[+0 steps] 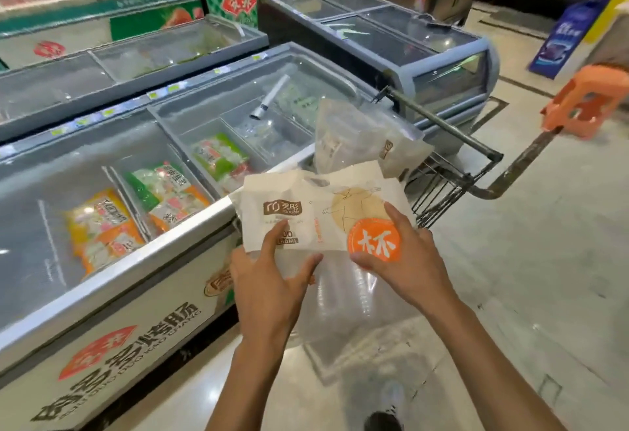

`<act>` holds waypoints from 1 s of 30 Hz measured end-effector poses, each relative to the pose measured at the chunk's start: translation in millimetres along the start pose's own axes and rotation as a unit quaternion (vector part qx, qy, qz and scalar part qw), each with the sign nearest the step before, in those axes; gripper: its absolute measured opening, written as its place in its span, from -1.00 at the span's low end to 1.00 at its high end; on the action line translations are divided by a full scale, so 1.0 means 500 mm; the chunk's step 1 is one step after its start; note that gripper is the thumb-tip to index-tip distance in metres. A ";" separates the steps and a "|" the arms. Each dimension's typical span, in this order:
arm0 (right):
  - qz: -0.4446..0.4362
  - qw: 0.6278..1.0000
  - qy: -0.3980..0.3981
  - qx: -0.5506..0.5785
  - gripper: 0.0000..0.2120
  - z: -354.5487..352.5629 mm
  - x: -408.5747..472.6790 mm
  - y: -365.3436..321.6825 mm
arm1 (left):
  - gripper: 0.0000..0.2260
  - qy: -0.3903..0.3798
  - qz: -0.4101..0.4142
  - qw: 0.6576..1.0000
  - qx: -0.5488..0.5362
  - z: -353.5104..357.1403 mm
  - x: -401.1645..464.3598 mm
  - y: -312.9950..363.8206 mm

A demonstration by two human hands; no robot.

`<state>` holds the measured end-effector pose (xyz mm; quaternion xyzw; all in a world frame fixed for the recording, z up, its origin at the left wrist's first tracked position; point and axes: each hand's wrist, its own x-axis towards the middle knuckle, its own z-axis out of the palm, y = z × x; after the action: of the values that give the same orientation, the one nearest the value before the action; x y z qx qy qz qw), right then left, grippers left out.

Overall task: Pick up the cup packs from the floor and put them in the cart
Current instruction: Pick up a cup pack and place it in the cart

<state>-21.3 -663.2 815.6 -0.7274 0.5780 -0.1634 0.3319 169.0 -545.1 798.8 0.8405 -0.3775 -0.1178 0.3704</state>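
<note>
Cup pack [323, 212]: clear film sleeve, paper label; judged light, crinkly, slippery, cups probably crushable; best held at both ends. Location: in the air just before the cart [452, 178], another pack already inside. Left hand [272, 270], right hand [401, 253]: fingers curled, pinching the label's edge

Cup pack [316, 212] in both hands, beside cart [452, 172]
</note>
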 end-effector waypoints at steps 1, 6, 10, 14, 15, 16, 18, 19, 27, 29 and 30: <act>-0.002 1.000 -0.002 0.004 0.08 -0.016 0.037 0.014 | -0.32 -0.002 -0.002 1.000 0.001 0.027 0.022 0.023; 0.002 0.998 -0.020 0.052 0.31 -0.102 0.229 0.085 | -0.27 0.018 -0.020 1.000 -0.009 0.153 0.103 0.140; -0.003 0.993 -0.038 0.110 0.27 -0.162 0.365 0.150 | 0.01 0.024 -0.068 0.996 -0.053 0.226 0.135 0.212; 0.016 0.986 -0.071 0.153 0.09 -0.191 0.473 0.182 | 0.01 0.054 -0.122 0.983 -0.122 0.278 0.205 0.233; 0.023 0.985 -0.072 0.156 0.07 -0.196 0.494 0.187 | -0.13 0.053 -0.138 0.978 -0.146 0.290 0.225 0.232; 0.028 0.985 -0.072 0.154 0.02 -0.200 0.514 0.190 | -0.29 0.042 -0.157 0.972 -0.170 0.299 0.242 0.234; 0.038 0.984 -0.073 0.155 -0.11 -0.204 0.548 0.198 | -0.42 0.019 -0.192 0.955 -0.226 0.315 0.270 0.235; 0.043 0.984 -0.073 0.158 -0.14 -0.202 0.563 0.202 | -0.44 0.011 -0.200 0.946 -0.255 0.323 0.284 0.232; 0.071 0.962 -0.102 0.243 -0.36 -0.152 0.639 0.216 | -0.53 -0.064 -0.217 0.910 -0.348 0.384 0.369 0.229; 0.098 0.939 -0.115 0.309 -0.40 -0.150 0.654 0.221 | -0.54 -0.070 -0.236 0.908 -0.339 0.400 0.379 0.219; 0.120 0.925 -0.122 0.340 -0.39 -0.149 0.665 0.224 | -0.58 -0.076 -0.242 0.909 -0.331 0.407 0.382 0.217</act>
<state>-56.9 -1013.3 746.0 -0.5103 0.5261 -0.2191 0.6441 143.9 -839.3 749.7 0.7237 -0.1287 -0.3856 0.5577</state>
